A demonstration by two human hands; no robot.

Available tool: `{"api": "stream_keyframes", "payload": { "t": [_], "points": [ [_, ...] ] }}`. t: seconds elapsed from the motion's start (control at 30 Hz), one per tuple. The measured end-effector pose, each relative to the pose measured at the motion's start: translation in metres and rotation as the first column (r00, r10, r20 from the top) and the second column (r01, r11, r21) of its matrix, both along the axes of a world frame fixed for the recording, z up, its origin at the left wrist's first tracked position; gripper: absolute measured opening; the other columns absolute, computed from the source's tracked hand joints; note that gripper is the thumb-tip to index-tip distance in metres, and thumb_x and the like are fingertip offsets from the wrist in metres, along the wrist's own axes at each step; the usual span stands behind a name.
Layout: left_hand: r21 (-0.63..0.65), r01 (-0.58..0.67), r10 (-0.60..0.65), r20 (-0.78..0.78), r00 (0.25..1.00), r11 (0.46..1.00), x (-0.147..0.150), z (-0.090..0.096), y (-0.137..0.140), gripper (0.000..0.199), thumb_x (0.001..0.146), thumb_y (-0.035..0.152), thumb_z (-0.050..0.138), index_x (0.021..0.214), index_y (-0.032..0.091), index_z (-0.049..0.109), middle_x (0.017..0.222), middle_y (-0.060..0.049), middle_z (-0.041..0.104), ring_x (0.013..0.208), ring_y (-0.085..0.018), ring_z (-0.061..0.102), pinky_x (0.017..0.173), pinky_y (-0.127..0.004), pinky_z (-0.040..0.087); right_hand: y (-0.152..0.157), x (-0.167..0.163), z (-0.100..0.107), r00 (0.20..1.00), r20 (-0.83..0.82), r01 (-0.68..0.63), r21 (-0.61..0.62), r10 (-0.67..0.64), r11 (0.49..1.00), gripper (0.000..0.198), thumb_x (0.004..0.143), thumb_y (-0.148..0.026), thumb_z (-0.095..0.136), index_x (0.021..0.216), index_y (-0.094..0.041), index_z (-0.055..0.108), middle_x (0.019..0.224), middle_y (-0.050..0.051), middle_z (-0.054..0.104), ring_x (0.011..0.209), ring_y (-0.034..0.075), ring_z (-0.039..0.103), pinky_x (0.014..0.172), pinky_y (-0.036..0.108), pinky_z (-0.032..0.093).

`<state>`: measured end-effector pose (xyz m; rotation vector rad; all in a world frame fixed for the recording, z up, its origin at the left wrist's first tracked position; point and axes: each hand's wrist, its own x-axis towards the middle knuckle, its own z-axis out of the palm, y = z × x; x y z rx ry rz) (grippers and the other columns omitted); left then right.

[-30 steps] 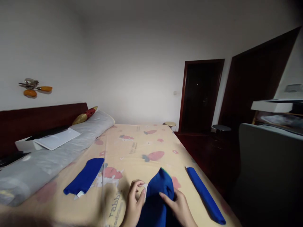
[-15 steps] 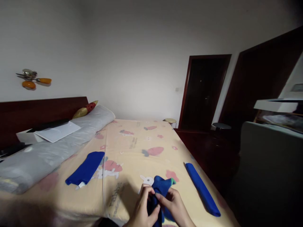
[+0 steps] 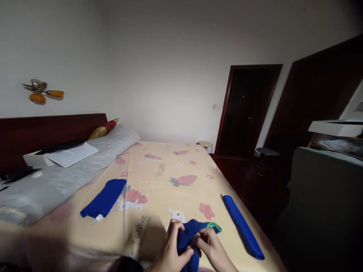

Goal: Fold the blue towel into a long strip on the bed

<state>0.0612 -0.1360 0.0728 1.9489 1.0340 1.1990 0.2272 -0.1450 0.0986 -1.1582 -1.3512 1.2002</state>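
Note:
A blue cloth (image 3: 193, 229) with a green edge is bunched between both hands at the near side of the bed. My left hand (image 3: 175, 245) grips its left part, fingers curled over the top and thumb in front. My right hand (image 3: 208, 241) is closed on the fabric close by, below the green edge, its fingertips partly hidden in the folds. To the left lies a flat, folded blue cloth (image 3: 105, 199) with a white tag. On the right a long, narrow blue roll (image 3: 243, 226) rests along the bed's edge.
The bed has a cream sheet (image 3: 159, 200) printed with rabbits and carrots. Along the headboard (image 3: 51, 130) runs a grey roll of bedding (image 3: 76, 173), with a white box lid (image 3: 72, 154) on it. Stools (image 3: 267, 152) stand beyond the bed, and a grey panel (image 3: 323, 204) rises at the right.
The blue cloth has been turned and spread in my hands, its green edge now further right and more in sight. My right hand has shifted slightly right. The view has tilted a little.

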Motion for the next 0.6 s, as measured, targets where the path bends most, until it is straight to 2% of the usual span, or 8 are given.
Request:
{"api": "stream_keyframes", "payload": {
  "t": [0.1, 0.23, 0.4, 0.5, 0.6],
  "points": [
    [0.013, 0.017, -0.017, 0.000, 1.000, 1.000, -0.002, -0.003, 0.000, 0.041, 0.068, 0.015, 0.065, 0.105, 0.025, 0.049, 0.105, -0.004, 0.057, 0.098, -0.021, 0.058, 0.088, -0.034, 0.049, 0.000, 0.000, 0.012, 0.993, 0.067, -0.097, -0.014, 0.097, 0.995, 0.048, 0.067, -0.064, 0.066, 0.055, -0.019, 0.055, 0.049, 0.000, 0.057, 0.046, 0.010, 0.046, 0.050, 0.027, 0.038],
    [-0.015, 0.051, -0.051, -0.012, 0.999, 0.999, -0.004, -0.007, 0.000, 0.030, 0.083, 0.026, 0.055, 0.112, 0.025, 0.048, 0.106, -0.006, 0.060, 0.099, -0.019, 0.060, 0.089, -0.032, 0.049, 0.000, -0.003, 0.023, 0.988, 0.001, -0.154, -0.025, 0.155, 0.988, 0.046, 0.063, -0.063, 0.071, 0.060, -0.019, 0.059, 0.054, 0.000, 0.060, 0.051, 0.013, 0.054, 0.056, 0.029, 0.045],
    [-0.036, 0.102, -0.103, -0.018, 0.995, 0.994, -0.006, 0.005, -0.003, 0.024, 0.090, 0.032, 0.048, 0.112, 0.025, 0.052, 0.104, -0.005, 0.067, 0.097, -0.017, 0.063, 0.086, -0.027, 0.050, 0.003, -0.006, 0.015, 0.996, -0.024, -0.092, -0.038, 0.091, 0.995, 0.049, 0.055, -0.065, 0.076, 0.064, -0.019, 0.059, 0.058, -0.001, 0.058, 0.054, 0.014, 0.055, 0.055, 0.029, 0.046],
    [0.000, 0.129, -0.129, -0.025, 0.991, 0.992, -0.006, 0.018, -0.006, 0.023, 0.091, 0.032, 0.046, 0.111, 0.024, 0.055, 0.103, -0.006, 0.068, 0.096, -0.017, 0.064, 0.084, -0.027, 0.051, 0.004, -0.006, 0.009, 0.998, -0.048, -0.031, -0.014, 0.031, 0.999, 0.049, 0.056, -0.063, 0.076, 0.067, -0.020, 0.055, 0.062, -0.002, 0.056, 0.056, 0.013, 0.053, 0.054, 0.028, 0.044],
    [0.018, 0.157, -0.156, -0.038, 0.987, 0.987, -0.005, 0.024, -0.009, 0.022, 0.090, 0.030, 0.045, 0.105, 0.022, 0.059, 0.098, -0.007, 0.067, 0.092, -0.018, 0.064, 0.084, -0.028, 0.052, 0.006, -0.006, 0.005, 0.997, -0.057, -0.044, 0.047, 0.046, 0.998, 0.046, 0.060, -0.058, 0.077, 0.068, -0.021, 0.050, 0.061, -0.005, 0.050, 0.057, 0.011, 0.048, 0.055, 0.026, 0.040]
  ]
}}
